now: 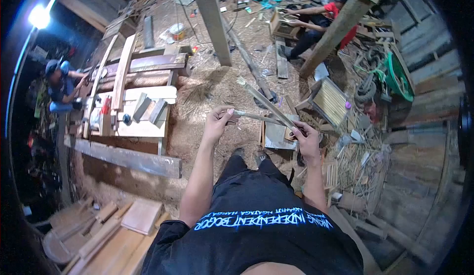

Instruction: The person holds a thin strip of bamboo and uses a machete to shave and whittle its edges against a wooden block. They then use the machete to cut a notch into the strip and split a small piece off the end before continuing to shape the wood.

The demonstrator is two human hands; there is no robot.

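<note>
Pale planks (pixel 124 71) lie across the bench (pixel 143 129) at left, which seems to keep them off the littered floor (pixel 192 84). Near the middle, the left hand (pixel 218 122) pinches one end of a thin stick (pixel 259 117) between thumb and fingers. That stick runs to the right hand (pixel 307 139), which appears closed on its other end and on the near end of a thick stick (pixel 265 101) slanting far-left; one grip probably steadies both. Farther right, a slatted frame (pixel 330 103) sits tilted, its support unclear.
</note>
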